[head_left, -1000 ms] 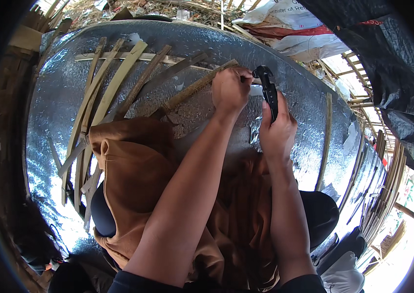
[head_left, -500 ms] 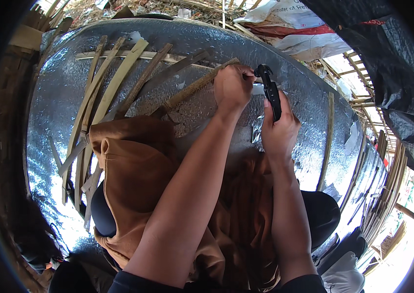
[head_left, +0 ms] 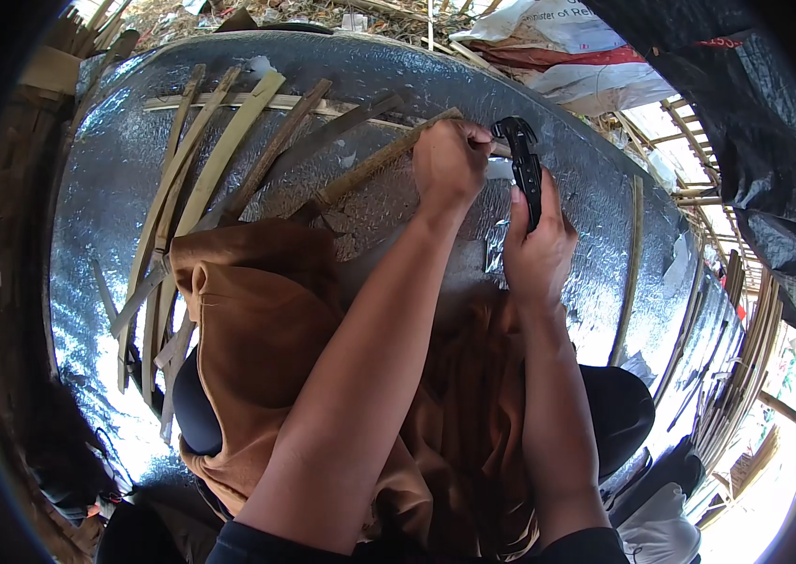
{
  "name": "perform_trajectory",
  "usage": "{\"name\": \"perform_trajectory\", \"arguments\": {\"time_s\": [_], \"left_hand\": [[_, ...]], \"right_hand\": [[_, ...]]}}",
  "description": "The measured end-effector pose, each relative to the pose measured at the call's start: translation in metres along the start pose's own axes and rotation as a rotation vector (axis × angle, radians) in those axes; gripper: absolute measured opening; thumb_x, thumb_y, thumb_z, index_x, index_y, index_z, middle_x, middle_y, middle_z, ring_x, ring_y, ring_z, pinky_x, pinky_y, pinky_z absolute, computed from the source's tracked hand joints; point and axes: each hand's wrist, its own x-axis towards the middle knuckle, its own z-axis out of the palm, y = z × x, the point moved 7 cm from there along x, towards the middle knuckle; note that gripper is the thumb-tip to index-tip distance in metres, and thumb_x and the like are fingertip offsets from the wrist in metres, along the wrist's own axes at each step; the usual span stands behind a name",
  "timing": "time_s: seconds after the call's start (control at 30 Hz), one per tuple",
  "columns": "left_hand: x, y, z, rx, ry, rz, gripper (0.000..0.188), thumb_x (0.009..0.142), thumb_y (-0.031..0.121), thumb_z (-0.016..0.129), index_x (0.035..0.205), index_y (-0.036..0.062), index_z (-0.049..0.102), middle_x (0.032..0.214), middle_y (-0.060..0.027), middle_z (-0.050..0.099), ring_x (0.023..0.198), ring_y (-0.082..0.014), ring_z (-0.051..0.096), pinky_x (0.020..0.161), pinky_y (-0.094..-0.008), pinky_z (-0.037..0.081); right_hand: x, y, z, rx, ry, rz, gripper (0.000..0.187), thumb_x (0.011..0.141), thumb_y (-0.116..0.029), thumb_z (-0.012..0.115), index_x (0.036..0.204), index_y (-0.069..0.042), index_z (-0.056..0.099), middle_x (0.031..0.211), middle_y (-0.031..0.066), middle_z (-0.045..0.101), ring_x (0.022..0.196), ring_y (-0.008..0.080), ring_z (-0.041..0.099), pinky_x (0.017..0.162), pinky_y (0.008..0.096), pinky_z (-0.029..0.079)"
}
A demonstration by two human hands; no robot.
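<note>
My right hand (head_left: 541, 252) is wrapped round a black hammer-headed multi-tool (head_left: 526, 174), its claw-shaped head pointing away from me. Just left of that head, my left hand (head_left: 450, 169) is closed in a pinch, and whatever lies between its fingertips is hidden. A brown bamboo stick (head_left: 372, 169) runs from the lower left up to behind the left hand. A short end of a strip (head_left: 501, 149) shows between the left fingers and the tool. Below both hands, brown cloth (head_left: 266, 348) covers my lap.
A silvery foil sheet (head_left: 586, 216) spreads under everything. Several bamboo strips (head_left: 234, 150) lie crossed on it at the left; another strip (head_left: 630, 273) lies at the right. Black plastic sheeting (head_left: 755, 122) hangs at the upper right, near printed sacks (head_left: 567, 56).
The tool's head has shifted slightly right and away from me, a little farther from my left fingers. My left hand has stayed almost in place.
</note>
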Motion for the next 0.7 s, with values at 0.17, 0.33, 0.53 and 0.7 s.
{"name": "perform_trajectory", "arguments": {"time_s": [0.17, 0.33, 0.53, 0.7], "left_hand": [[-0.002, 0.006, -0.002, -0.031, 0.065, 0.09, 0.009, 0.082, 0.016, 0.082, 0.089, 0.0094, 0.081, 0.071, -0.0075, 0.074, 0.063, -0.0179, 0.073, 0.062, -0.0333, 0.054], [-0.004, 0.0, 0.001, -0.045, -0.061, -0.138, 0.01, 0.081, 0.012, 0.079, 0.09, 0.0128, 0.082, 0.089, -0.0119, 0.077, 0.083, -0.0292, 0.075, 0.078, -0.0383, 0.058], [0.0, -0.005, 0.002, -0.122, 0.008, -0.02, 0.012, 0.083, 0.013, 0.08, 0.092, 0.0055, 0.08, 0.075, -0.0092, 0.076, 0.062, -0.0176, 0.073, 0.062, -0.0321, 0.056], [-0.001, -0.002, 0.003, -0.023, -0.008, 0.001, 0.013, 0.082, 0.014, 0.08, 0.092, 0.0059, 0.08, 0.078, -0.0102, 0.077, 0.063, -0.0187, 0.073, 0.063, -0.033, 0.056]], "right_hand": [[0.0, -0.004, -0.007, -0.013, 0.078, -0.087, 0.04, 0.099, -0.02, 0.061, 0.134, -0.002, 0.056, 0.101, 0.0272, 0.071, 0.084, 0.0462, 0.07, 0.066, 0.0513, 0.057], [-0.004, -0.004, -0.003, -0.04, 0.007, -0.081, 0.04, 0.099, -0.02, 0.061, 0.136, -0.004, 0.056, 0.098, 0.0258, 0.071, 0.082, 0.0448, 0.071, 0.066, 0.0518, 0.056], [-0.003, 0.003, 0.005, -0.092, -0.11, 0.031, 0.041, 0.1, -0.021, 0.061, 0.137, -0.004, 0.056, 0.097, 0.025, 0.071, 0.081, 0.0454, 0.071, 0.067, 0.0509, 0.057], [-0.001, -0.006, -0.004, -0.015, 0.008, -0.055, 0.04, 0.1, -0.018, 0.06, 0.135, -0.001, 0.055, 0.098, 0.0264, 0.071, 0.082, 0.0455, 0.071, 0.068, 0.0504, 0.057]]}}
